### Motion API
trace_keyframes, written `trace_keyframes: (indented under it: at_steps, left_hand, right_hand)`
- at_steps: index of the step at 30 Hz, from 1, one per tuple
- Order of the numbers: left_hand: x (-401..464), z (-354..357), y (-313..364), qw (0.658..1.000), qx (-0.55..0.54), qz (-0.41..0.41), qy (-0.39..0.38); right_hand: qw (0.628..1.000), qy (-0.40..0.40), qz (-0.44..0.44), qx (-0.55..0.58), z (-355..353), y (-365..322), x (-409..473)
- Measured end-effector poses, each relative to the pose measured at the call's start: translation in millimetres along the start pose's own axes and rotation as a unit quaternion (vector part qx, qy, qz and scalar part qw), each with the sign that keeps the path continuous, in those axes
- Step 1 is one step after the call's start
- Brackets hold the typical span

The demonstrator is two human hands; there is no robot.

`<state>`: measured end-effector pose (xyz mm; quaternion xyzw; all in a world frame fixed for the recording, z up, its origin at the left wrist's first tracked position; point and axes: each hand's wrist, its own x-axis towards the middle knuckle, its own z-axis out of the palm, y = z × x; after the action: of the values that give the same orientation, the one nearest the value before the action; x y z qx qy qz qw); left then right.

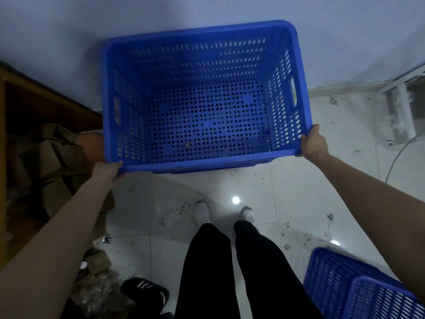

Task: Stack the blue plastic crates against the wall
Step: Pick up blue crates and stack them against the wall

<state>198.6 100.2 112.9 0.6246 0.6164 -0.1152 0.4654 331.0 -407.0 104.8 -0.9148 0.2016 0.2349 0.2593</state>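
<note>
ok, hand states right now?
Left hand: closed on the blue crate rim, near-left corner.
Right hand: closed on the rim, near-right corner.

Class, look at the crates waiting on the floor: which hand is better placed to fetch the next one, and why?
Right. The waiting crates sit by the person's right side, under the right forearm. The left hand is over by the boxes. Both hands grip the held crate now, right hand included.

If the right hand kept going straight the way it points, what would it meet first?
The right hand points toward the wall; beyond the blue crate corner it grips, likely the wall first, though depth is unclear.
</note>
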Motion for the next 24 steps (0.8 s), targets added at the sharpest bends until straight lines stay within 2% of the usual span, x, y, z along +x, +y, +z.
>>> trace_keyframes:
  at_steps: [2, 3, 5, 8, 11, 13, 15, 17, 18, 20, 22, 24]
  left_hand:
    - [2.4, -2.9, 9.5, 0.989, 0.119, 0.073, 0.051]
    - [4.0, -2.3, 12.5, 0.98, 0.165, 0.097, 0.047]
    - [11.2, 4.9, 13.6, 0.968, 0.23, 0.095, 0.012]
    - [19.1, 16.8, 8.2, 0.939, 0.322, 0.112, 0.04]
    - [21.1, 20.1, 7.8, 0.926, 0.357, 0.111, 0.039]
    - [16.9, 20.2, 8.9, 0.928, 0.355, 0.103, 0.051]
    - [10.4, 21.5, 8.2, 0.912, 0.384, 0.105, 0.097]
    - [-0.2, 29.6, 9.1, 0.847, 0.472, 0.201, 0.143]
    - [-9.4, 39.0, 10.1, 0.808, 0.501, 0.273, 0.15]
    - [-33.1, 69.9, 14.0, 0.757, 0.508, 0.396, 0.109]
    - [-49.4, 107.5, 12.4, 0.733, 0.51, 0.449, 0.023]
    - [-49.6, 129.2, 5.9, 0.725, 0.516, 0.454, -0.034]
  right_hand:
    - [1.0, -0.026, 0.015, -0.006, 0.1, -1.2, 5.3]
    - [0.999, -0.033, 0.025, -0.008, 0.8, -1.8, 7.0]
    - [0.998, -0.034, 0.048, -0.017, 3.6, -1.9, 11.2]
    - [0.995, -0.011, 0.066, -0.078, 10.5, 1.9, 17.8]
    - [0.982, -0.032, 0.073, -0.173, 10.1, -0.5, 24.6]
    - [0.978, -0.044, 0.08, -0.189, 6.1, -4.9, 21.4]
    - [0.963, 0.031, 0.072, -0.257, 9.6, -12.5, 10.2]
    - [0.927, 0.118, -0.004, -0.355, 27.1, -37.7, -12.4]
    - [0.914, 0.136, -0.083, -0.372, 42.7, -55.8, -26.0]
    - [0.895, 0.109, -0.253, -0.35, 84.9, -94.9, -52.5]
    - [0.88, 0.031, -0.356, -0.314, 131.9, -129.5, -74.7]
    - [0.86, 0.009, -0.413, -0.299, 167.4, -148.4, -87.2]
